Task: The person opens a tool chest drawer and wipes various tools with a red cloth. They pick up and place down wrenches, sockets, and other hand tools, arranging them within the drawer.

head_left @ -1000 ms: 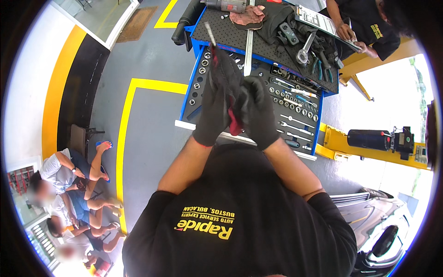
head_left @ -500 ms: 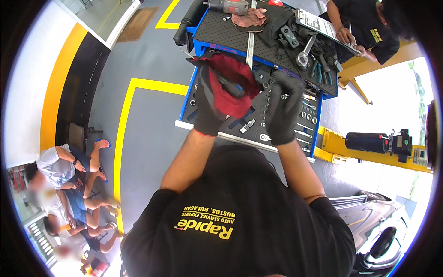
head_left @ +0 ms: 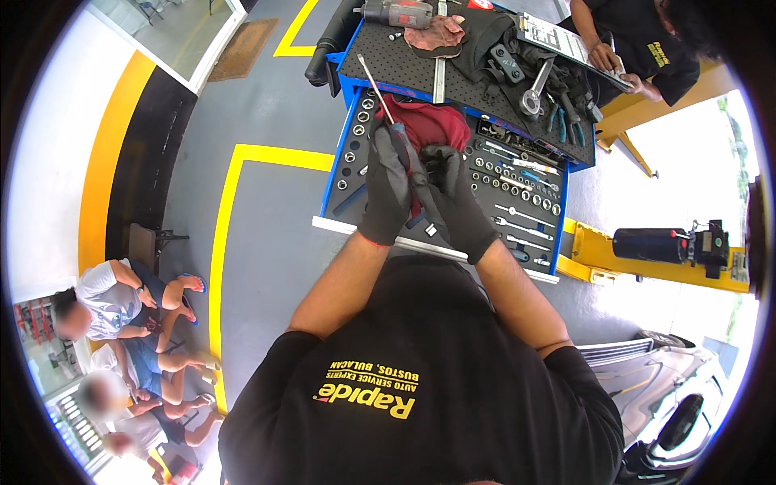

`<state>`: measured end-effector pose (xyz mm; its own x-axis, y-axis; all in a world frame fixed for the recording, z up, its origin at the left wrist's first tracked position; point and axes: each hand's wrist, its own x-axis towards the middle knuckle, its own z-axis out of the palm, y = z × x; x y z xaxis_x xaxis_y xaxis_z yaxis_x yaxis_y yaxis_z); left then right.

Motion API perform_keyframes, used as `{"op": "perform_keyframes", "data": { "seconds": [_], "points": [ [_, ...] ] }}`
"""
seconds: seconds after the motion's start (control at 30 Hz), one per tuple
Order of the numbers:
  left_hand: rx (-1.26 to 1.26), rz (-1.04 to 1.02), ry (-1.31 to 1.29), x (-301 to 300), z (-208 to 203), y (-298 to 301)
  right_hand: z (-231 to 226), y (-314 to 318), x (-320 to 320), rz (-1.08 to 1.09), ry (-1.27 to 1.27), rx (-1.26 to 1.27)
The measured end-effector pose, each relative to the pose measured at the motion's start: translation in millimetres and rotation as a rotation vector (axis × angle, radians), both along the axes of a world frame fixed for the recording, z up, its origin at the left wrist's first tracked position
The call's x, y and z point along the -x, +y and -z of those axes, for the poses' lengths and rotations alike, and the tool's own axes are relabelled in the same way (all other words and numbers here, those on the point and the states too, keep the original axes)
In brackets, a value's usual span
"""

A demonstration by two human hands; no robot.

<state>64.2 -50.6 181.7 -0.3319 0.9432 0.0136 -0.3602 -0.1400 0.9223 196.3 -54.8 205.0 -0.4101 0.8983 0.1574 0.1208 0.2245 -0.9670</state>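
Both of my hands wear dark grey gloves and meet above an open tool drawer [head_left: 325, 221]. My left hand [head_left: 390, 182] is closed around the handle of a screwdriver [head_left: 375, 87]. Its long metal shaft points up and to the left, over the cart's top. A red cloth [head_left: 428, 125] spreads out beyond my fingers, bunched between the two hands. My right hand [head_left: 454, 194] is closed with curled fingers against the cloth, close beside the handle. The gloves and the cloth cover most of the handle.
Sockets [head_left: 361, 129], ratchets and wrenches [head_left: 524, 228] lie in the drawer's black foam. On the cart's top are an impact wrench [head_left: 396, 12], a pinkish rag [head_left: 435, 34], a large combination wrench [head_left: 533, 95] and pliers [head_left: 574, 125]. A person with a clipboard [head_left: 558, 39] stands at the far right.
The screwdriver's shaft has come into clear view, pointing up-left. My right hand has moved left to the cloth and closed. The cloth has shifted slightly right, beyond my hands.
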Motion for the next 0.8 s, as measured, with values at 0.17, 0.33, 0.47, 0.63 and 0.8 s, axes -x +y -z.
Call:
{"op": "perform_keyframes", "data": {
  "seconds": [0.17,0.33,0.47,0.63,0.8],
  "points": [
    [-0.168,0.115,-0.169,10.8,25.6,-2.0,-4.9,3.6,-13.4,-0.033,-0.186,-0.191],
    [-0.391,0.158,-0.549,23.5,-5.7,-6.5,-15.2,-0.2,-19.3,-0.105,-0.124,0.392],
    [-0.419,0.463,-0.580,27.3,39.5,-11.7,-6.1,9.2,-5.6,-0.217,-0.341,0.264],
    [0.035,0.191,0.030,27.8,49.6,-24.3,32.1,-10.4,-10.7,-0.244,0.215,0.528],
    [-0.034,0.240,-0.142,40.9,69.0,-11.2,36.2,-29.4,-39.3,-0.350,-0.201,0.400]
  ]
}}
